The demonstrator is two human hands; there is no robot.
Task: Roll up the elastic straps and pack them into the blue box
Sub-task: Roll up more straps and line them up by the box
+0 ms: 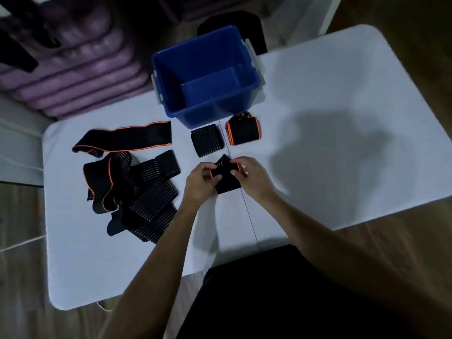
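On the white table I see the blue box, two rolled straps before it, loose straps left. My left hand and right hand both pinch a half-rolled strap.

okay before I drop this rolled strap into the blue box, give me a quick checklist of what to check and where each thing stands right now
1. Grip on the strap being rolled: left hand and right hand both hold it. Ok.
2. Roll finished and tight: a flap sticks up at its far end between the hands. Not ok.
3. Blue box open and within reach: no lid on it, standing just beyond the hands. Ok.
4. Room in the box: the visible floor is bare. Ok.
5. Path to the box: the ribbed roll and the orange-edged roll lie in front of it, so lift over them. Ok.
6. Work left: the flat strap and the tangled pile are unrolled. Not ok.
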